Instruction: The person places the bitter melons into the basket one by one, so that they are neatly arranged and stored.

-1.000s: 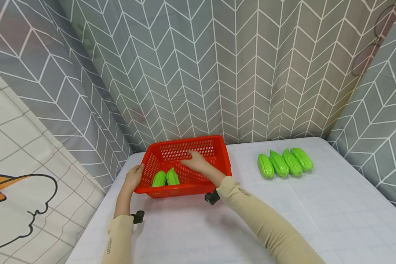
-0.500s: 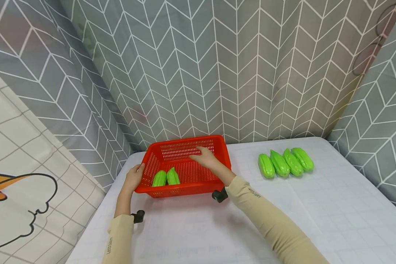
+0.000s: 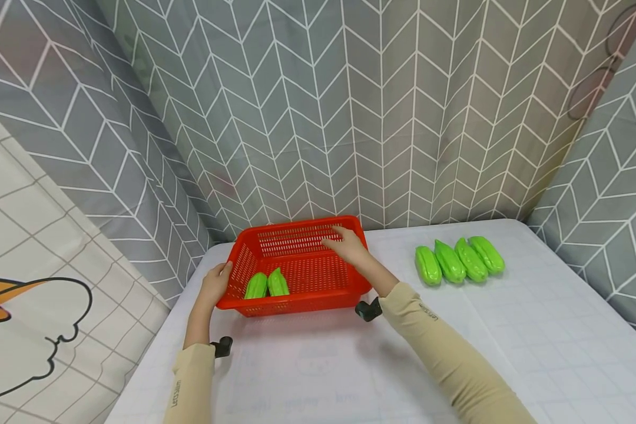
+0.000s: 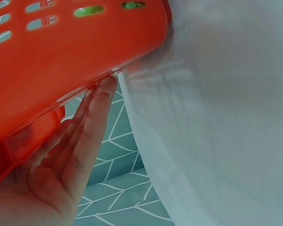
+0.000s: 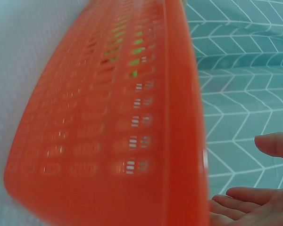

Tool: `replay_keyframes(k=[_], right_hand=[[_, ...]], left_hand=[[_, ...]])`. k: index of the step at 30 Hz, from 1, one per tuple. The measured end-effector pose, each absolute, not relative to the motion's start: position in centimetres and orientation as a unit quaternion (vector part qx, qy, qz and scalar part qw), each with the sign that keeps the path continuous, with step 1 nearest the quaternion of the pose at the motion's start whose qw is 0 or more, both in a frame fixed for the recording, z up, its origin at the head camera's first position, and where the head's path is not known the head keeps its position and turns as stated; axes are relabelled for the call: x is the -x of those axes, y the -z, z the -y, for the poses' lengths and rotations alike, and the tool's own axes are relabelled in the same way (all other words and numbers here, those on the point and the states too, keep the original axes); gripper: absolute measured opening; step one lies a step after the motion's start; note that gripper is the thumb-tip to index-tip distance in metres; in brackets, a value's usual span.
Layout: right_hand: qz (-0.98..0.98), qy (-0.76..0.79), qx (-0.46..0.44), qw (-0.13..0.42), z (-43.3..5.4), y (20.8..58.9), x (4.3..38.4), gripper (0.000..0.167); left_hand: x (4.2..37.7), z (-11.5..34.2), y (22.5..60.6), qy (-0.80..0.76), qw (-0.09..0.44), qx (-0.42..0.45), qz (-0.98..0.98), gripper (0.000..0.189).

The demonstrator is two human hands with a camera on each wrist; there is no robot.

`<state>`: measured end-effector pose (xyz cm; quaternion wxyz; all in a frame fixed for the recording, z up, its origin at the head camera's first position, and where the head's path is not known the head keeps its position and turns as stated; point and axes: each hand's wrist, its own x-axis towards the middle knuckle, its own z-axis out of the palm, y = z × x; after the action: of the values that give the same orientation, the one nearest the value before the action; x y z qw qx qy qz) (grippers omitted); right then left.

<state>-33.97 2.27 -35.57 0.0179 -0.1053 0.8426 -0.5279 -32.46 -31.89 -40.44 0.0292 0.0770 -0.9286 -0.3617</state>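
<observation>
Touching the basket [image 3: 310, 272] is the left hand [image 3: 215, 285], the right hand [image 3: 352, 248] above.

- We saw a plain red basket [image 3: 297, 304] beside the left hand [image 3: 215, 285].
- We saw bright green vegetables [image 3: 470, 259] to the right of the right hand [image 3: 351, 247].
- We saw beige sleeves [image 3: 456, 360], darkly lettered, behind both hands.
- We faced a grey curtain [image 3: 371, 118] with white chevrons beyond the hands.
- We had a white tablecloth [image 3: 551, 318] beneath them.

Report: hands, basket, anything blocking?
Left hand touches red basket; right hand empty above it. Two ridged green fruits inside, four on table. No visible obstruction.
</observation>
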Motion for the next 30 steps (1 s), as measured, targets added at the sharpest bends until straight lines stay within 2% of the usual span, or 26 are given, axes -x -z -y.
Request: replay_keyframes(k=[13,30], right_hand=[[-0.831,0.551,0.07,0.025,-6.1,35.8,34.2,0.063],[-0.813,0.579,0.063,-0.001,-10.3,37.2,35.0,0.064]], left_hand=[[32.4,31.9,40.5,0.367,0.03,-0.074,0.927,0.061],[32.3,31.8,40.4,0.37,0.03,-0.073,0.926,0.061]])
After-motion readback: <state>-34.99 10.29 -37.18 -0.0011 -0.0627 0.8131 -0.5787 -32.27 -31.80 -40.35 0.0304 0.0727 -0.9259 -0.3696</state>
